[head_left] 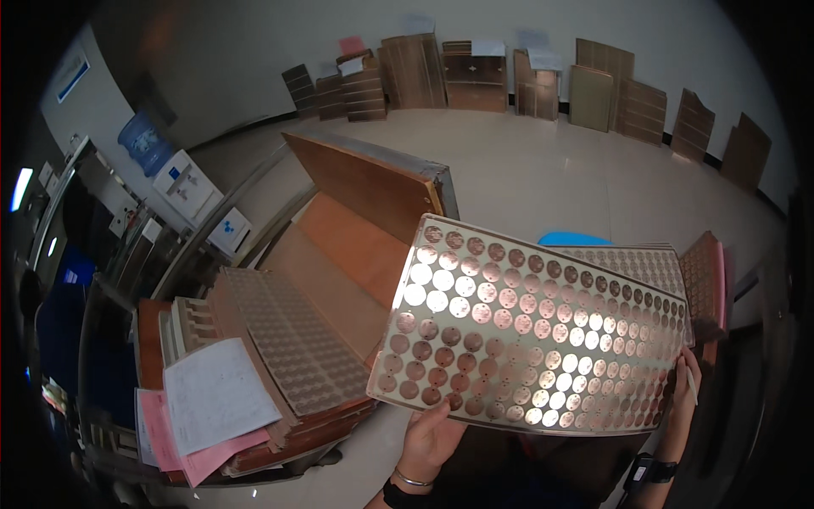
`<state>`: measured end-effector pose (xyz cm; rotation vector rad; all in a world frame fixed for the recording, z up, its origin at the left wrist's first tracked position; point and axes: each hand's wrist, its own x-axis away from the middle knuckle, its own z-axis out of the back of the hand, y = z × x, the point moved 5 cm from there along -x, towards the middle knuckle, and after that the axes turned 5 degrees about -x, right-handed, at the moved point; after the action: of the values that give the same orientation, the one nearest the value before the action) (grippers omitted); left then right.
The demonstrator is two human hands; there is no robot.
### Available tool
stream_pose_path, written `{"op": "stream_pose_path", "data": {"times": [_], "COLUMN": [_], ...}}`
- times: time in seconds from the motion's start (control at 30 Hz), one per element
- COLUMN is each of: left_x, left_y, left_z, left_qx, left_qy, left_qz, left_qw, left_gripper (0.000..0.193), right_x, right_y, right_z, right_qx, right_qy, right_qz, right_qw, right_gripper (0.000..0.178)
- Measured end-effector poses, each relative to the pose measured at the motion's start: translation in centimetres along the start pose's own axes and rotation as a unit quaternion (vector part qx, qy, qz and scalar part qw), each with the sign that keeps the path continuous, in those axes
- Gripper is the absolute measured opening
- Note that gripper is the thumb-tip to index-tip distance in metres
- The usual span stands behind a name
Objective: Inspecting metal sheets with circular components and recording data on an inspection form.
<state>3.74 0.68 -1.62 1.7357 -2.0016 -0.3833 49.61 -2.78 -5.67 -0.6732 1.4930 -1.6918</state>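
A large circuit board panel (534, 335) with rows of round copper discs is held up tilted in front of me. My left hand (432, 437) grips its lower left edge, thumb over the front and the other fingers hidden behind. At the right edge my right hand (683, 382) is closed on the same panel, most of its fingers out of sight. A slim pale stick (694, 386), perhaps a pen, shows by that hand. To the left lies a stack of similar panels (301, 356), with white paper sheets (216, 394) and a pink sheet (220, 454) at its front.
Behind the stack, a brown board (365, 174) leans upright on the cart. More disc panels (636, 259) stand beyond the held one, near a blue curved thing (572, 238). Several copper panel stacks (475, 81) lean along the far wall. A water dispenser (186, 187) stands at left.
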Motion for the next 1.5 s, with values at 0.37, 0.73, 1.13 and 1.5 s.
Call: {"op": "stream_pose_path", "data": {"times": [0.37,0.73,1.13,1.5], "left_x": [-0.1,-2.7,1.4,2.3], "left_y": [-0.1,9.7,5.5,3.0], "left_z": [1.3,3.0,6.4,0.8], "left_qx": [-0.017,0.017,-0.131,-0.29], "left_qy": [-0.018,0.056,0.022,-0.28], "left_qz": [0.031,-0.213,-0.134,-0.021], "left_qw": [0.999,0.975,0.982,0.915], "left_gripper": [0.054,0.048,0.038,0.03], "right_x": [-0.7,0.4,7.7,23.5], "right_y": [2.3,-3.7,-10.4,-8.5], "right_z": [1.3,-11.5,-42.6,-50.2], "right_qx": [0.025,-0.388,-0.219,-0.096], "right_qy": [0.004,-0.265,-0.343,-0.695], "right_qz": [0.045,-0.151,-0.095,0.169], "right_qw": [0.999,0.87,0.909,0.692], "right_gripper": [0.04,0.047,0.022,0.048]}}
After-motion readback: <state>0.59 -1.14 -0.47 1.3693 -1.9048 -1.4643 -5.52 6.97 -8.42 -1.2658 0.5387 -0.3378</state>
